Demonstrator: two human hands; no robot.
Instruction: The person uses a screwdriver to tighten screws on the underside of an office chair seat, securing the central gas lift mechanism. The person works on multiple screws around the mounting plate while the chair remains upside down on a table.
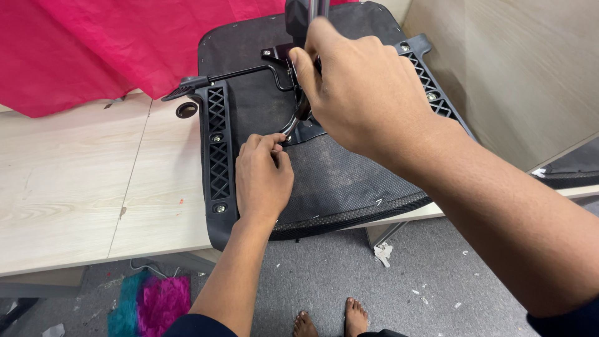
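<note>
While upturned office chair seat lies on tabletop, left hand fingers pinch metal lever end at seat mechanism plate; right hand fingers clench around gas-lift column base.

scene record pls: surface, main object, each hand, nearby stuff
surface: wooden table
object: upturned chair seat, black, underside up
left hand: pinching a thin metal tool at the seat's centre plate
right hand: gripping the mechanism beside the post
lever: sticks out leftward
nearby: red cloth, bare feet on floor
</note>
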